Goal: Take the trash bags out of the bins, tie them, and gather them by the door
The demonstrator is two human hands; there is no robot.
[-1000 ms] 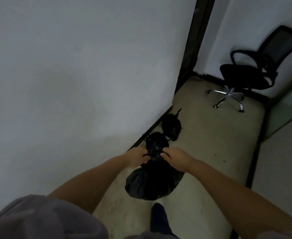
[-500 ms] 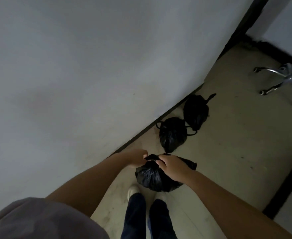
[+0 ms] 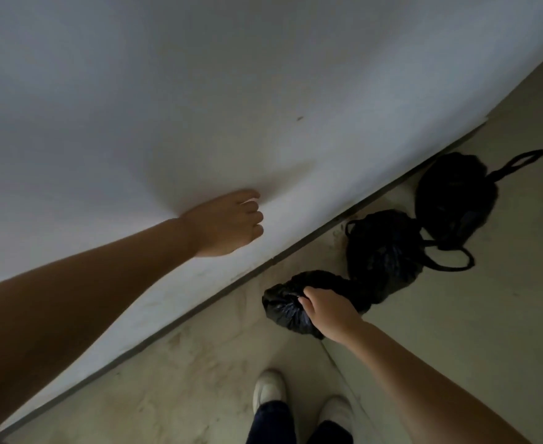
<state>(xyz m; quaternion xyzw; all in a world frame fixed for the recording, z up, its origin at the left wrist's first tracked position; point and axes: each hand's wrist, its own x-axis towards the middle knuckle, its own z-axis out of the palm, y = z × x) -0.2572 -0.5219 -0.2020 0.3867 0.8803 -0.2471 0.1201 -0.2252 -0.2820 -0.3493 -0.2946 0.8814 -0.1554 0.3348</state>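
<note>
Three black trash bags lie in a row on the floor along the foot of the wall. My right hand (image 3: 326,310) grips the top of the nearest bag (image 3: 284,307), which is low by the floor. The middle bag (image 3: 382,254) touches it and has a loop handle lying to its right. The far bag (image 3: 454,195) is tied, its handle loop pointing up right. My left hand (image 3: 228,224) is raised in front of the wall, fingers loosely curled, holding nothing.
A white wall (image 3: 199,91) with a dark baseboard (image 3: 219,294) runs diagonally on the left. The beige floor (image 3: 472,315) spreads to the right. My two white shoes (image 3: 268,390) stand at the bottom centre.
My left hand has let go of the bag and risen up in front of the wall. My right hand has lowered the bag beside the other two. The view tilted down.
</note>
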